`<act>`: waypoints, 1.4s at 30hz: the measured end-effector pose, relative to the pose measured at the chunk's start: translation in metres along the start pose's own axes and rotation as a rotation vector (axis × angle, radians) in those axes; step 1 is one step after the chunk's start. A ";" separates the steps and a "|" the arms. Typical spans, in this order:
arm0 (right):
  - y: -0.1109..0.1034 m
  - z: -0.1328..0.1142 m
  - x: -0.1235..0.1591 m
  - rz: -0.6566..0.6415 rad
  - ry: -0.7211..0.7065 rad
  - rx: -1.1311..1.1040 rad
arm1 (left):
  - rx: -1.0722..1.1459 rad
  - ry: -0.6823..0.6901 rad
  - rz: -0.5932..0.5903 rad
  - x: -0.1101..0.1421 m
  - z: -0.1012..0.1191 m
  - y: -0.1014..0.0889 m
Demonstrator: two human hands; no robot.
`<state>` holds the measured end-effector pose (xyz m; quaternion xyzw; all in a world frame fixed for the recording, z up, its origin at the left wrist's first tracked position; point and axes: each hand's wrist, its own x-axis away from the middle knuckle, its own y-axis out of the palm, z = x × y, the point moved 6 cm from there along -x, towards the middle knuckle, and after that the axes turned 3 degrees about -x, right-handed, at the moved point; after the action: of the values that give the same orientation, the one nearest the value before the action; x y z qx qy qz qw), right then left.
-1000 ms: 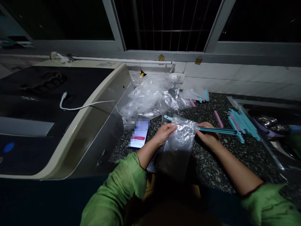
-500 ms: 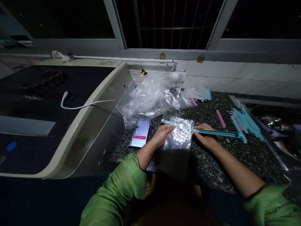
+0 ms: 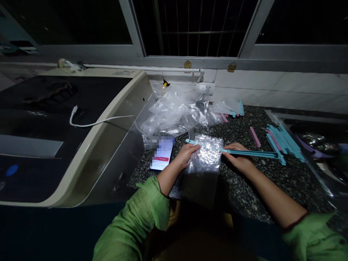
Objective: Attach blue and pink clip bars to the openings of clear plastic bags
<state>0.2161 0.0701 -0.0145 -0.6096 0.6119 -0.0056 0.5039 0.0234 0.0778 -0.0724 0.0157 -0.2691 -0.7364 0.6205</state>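
Note:
A clear plastic bag hangs upright between my hands, its upper part catching the light. A light blue bag sealing clip runs across the bag near its top; one end pokes out at the left, and the longer part with two parallel bars sticks out to the right. My left hand is closed on the bag's left edge, thumb on the front. My right hand is closed around the clip beside the bag's right edge, with some fingers behind it. How far the clip's bars are pressed together over the bag cannot be made out.
Several blue and pink clips and a single pink clip lie on the speckled counter at right, beside a sink. Crumpled plastic bags are heaped behind. A lit phone and a washing machine are at left.
The bag and clip have shifted very slightly to the left together with my hands. The grip of both hands looks the same.

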 end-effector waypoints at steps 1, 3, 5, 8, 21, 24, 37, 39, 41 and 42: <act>0.000 0.000 0.000 0.001 -0.001 0.001 | -0.002 -0.008 -0.003 0.000 0.000 0.000; -0.001 0.000 -0.001 0.000 -0.005 0.003 | -0.002 -0.026 -0.008 0.001 0.000 0.001; -0.002 -0.001 -0.002 0.000 -0.017 0.002 | 0.007 -0.034 -0.007 0.001 0.000 0.002; -0.003 -0.003 -0.002 0.003 -0.024 0.006 | 0.032 -0.033 -0.007 0.001 0.000 0.001; -0.001 -0.003 -0.003 -0.029 -0.017 0.001 | 0.025 0.000 0.056 0.001 0.000 -0.003; -0.004 -0.005 -0.005 -0.055 -0.029 0.005 | 0.041 0.006 0.072 0.002 0.001 -0.003; -0.033 -0.012 -0.008 0.113 -0.063 -0.104 | 0.133 0.045 0.177 0.001 0.011 -0.009; -0.034 -0.015 -0.008 0.118 -0.086 -0.115 | 0.126 0.043 0.174 0.001 0.010 -0.008; -0.034 -0.016 -0.009 0.115 -0.096 -0.107 | 0.112 0.042 0.165 0.002 0.009 -0.007; -0.035 -0.017 -0.009 0.111 -0.097 -0.096 | 0.102 0.041 0.161 0.002 0.009 -0.007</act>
<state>0.2291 0.0579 0.0206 -0.5978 0.6191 0.0814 0.5027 0.0138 0.0798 -0.0671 0.0410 -0.2939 -0.6691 0.6814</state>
